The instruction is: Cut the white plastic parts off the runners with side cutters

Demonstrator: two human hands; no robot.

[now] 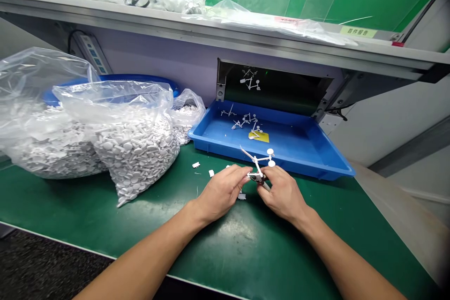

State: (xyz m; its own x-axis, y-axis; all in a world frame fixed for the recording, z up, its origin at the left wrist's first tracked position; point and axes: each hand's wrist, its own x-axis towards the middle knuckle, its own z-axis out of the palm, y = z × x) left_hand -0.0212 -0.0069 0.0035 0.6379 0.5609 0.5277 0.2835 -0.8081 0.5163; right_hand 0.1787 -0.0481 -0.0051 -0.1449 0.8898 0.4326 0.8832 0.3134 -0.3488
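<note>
My left hand (225,190) pinches one end of a white plastic sprue (257,161), a branched runner with small round discs on its arms. My right hand (283,192) is closed around a small pair of nippers (260,179), mostly hidden by the fingers. Their dark jaws are at the sprue, close to my left fingertips. Whether the blades are closed on it I cannot tell. Small white plastic pieces, among them a flat piece (241,196) and another piece (211,173), lie on the green table by my left hand.
Beyond my hands a blue tray (281,165) holds several white sprues, below a dark opening (274,89) in the back panel. On the left stand clear bags (137,136) full of small white parts, before a blue basin (140,77). An overhead shelf (211,28) crosses above.
</note>
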